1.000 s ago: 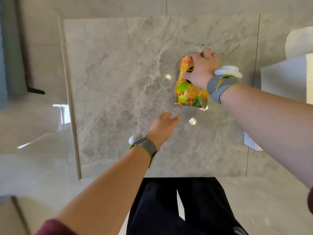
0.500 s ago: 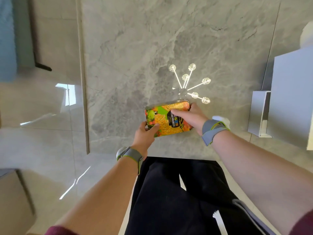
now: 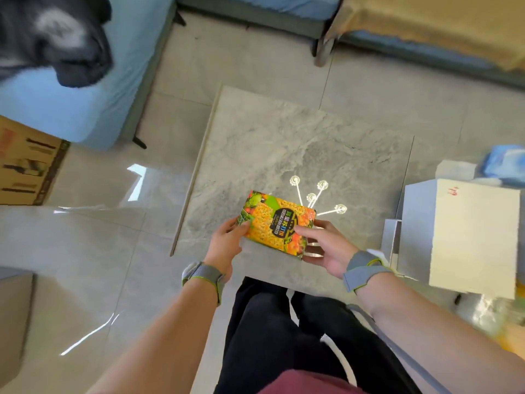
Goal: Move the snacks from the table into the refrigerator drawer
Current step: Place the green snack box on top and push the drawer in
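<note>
A colourful orange-and-green snack box (image 3: 277, 224) is held above the near part of the grey marble table (image 3: 284, 155). My left hand (image 3: 227, 240) grips its left end. My right hand (image 3: 326, 245) grips its right end, thumb on the printed face and fingers underneath. The box is tilted and clear of the tabletop. No other snack shows on the table.
A white box-like unit (image 3: 460, 234) stands just right of the table. A blue bed (image 3: 85, 81) with a dark bundle (image 3: 54, 35) lies at the far left, a tan-covered bed (image 3: 426, 24) at the far right. A cardboard box (image 3: 25, 163) sits at left. My dark-trousered legs (image 3: 284, 336) are below.
My right hand lifted the box off the table's far right part and drew it toward me; my left hand joined at its left end. The view has tilted up to show the beds.
</note>
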The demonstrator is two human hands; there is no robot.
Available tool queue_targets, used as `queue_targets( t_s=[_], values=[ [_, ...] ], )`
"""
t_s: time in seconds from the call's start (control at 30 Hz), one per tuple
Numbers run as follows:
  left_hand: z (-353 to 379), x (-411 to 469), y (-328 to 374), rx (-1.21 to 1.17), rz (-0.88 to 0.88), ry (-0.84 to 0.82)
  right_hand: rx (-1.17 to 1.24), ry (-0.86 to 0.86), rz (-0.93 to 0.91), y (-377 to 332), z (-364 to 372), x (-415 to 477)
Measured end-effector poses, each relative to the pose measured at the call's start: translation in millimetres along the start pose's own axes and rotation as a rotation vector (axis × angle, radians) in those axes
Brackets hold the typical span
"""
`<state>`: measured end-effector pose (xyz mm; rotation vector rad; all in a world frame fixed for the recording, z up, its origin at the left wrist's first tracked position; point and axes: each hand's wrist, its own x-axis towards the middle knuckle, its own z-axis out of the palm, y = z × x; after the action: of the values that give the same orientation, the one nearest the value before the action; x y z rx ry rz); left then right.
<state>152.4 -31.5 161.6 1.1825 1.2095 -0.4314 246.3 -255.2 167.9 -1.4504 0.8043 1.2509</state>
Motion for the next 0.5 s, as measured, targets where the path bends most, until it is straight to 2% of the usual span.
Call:
queue_targets(
  t_s=[0.1, 0.23, 0.37, 0.5],
  values=[
    [-3.4, -36.2, 19.7, -0.145, 0.019, 0.035, -0.026, -0.028, -0.048, -26.2, -1.7, -45.2],
    [5.4, -76.1, 36.6, -0.34, 0.039, -0.001, -0.037, -0.06, -0.167, -63.0, -3.8, -88.9],
    [12.6, -136.4, 67.5, -0.569, 0.256, -0.103, -0.059, -0.157, -0.317, -96.0, 9.2, -150.2],
    [11.9, -169.5, 82.5, -0.669, 0.354, -0.072, -0.047, -0.213, -0.407, -98.6, 26.5, -185.2]
  ],
)
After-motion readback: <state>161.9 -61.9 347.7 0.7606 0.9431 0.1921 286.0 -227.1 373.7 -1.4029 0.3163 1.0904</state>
